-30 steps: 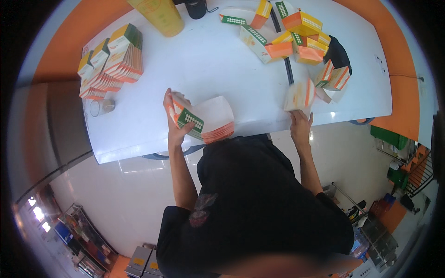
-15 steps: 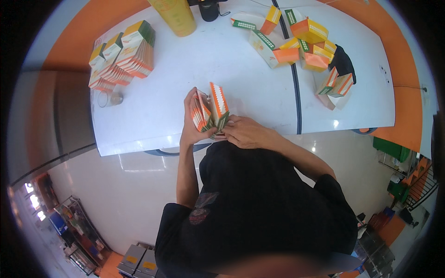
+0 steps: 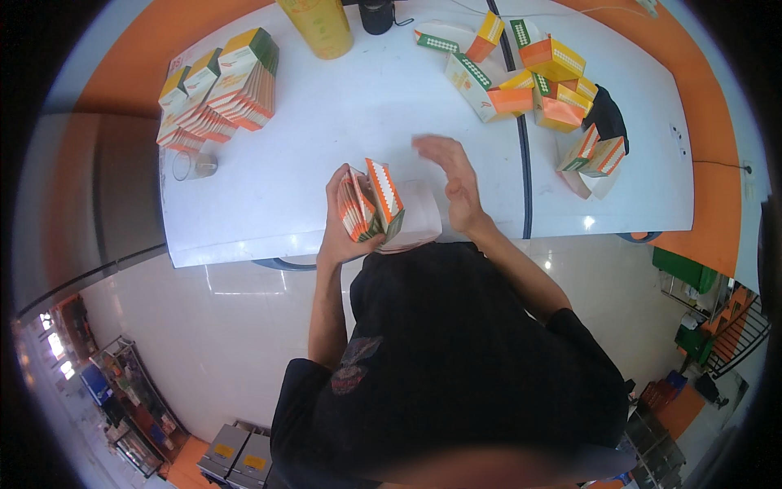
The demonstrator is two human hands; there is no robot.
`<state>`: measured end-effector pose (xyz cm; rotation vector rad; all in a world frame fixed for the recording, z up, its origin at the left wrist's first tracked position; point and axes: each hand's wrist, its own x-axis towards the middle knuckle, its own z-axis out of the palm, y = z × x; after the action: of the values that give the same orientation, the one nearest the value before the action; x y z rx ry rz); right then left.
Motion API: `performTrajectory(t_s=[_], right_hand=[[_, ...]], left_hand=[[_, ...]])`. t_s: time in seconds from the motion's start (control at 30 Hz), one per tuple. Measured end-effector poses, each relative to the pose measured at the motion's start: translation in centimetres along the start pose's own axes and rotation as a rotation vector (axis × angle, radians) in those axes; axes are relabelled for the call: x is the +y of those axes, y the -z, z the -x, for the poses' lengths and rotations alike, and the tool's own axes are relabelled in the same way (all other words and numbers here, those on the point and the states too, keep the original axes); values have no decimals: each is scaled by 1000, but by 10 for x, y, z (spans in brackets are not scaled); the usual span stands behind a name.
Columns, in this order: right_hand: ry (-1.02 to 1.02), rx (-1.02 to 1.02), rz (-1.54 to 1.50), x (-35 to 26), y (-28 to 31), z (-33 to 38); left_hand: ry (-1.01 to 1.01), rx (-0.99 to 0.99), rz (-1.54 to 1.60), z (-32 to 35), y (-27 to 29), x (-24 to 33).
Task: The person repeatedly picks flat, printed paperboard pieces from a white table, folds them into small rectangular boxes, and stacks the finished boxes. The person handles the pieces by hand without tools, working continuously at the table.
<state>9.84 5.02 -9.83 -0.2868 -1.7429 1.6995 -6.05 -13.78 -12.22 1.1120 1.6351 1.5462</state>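
My left hand (image 3: 343, 232) is closed around a bundle of orange, white and green folded cartons (image 3: 358, 205) at the table's near edge. The outermost carton (image 3: 384, 196) stands apart from the rest at the top, its white zigzag-edged panel facing up. Right beside the bundle lies a pale whitish sheet or flap (image 3: 419, 213); whether it joins the cartons I cannot tell. My right hand (image 3: 456, 181) hovers to the right of it with fingers stretched out, holding nothing.
Stacks of nested cartons (image 3: 236, 85) stand at the far left, a clear glass (image 3: 194, 165) before them. A yellow container (image 3: 318, 28) and a black cylindrical object (image 3: 376, 16) are at the back. Loose opened cartons (image 3: 558, 98) lie at the right, next to black cloth (image 3: 607, 122).
My right hand has let go of the bundle and moved up and to the right, fingers opening. The pale flap now shows beside the bundle. My left hand keeps its hold.
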Motion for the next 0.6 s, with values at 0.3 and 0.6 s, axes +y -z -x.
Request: performTrajectory(t_s=[0.3, 0.6], right_hand=[[-183, 15, -267, -6, -79, -3], [89, -25, 592, 22, -18, -32]], left_hand=[[-99, -130, -24, -17, -15, 17], [57, -43, -53, -12, -13, 20]])
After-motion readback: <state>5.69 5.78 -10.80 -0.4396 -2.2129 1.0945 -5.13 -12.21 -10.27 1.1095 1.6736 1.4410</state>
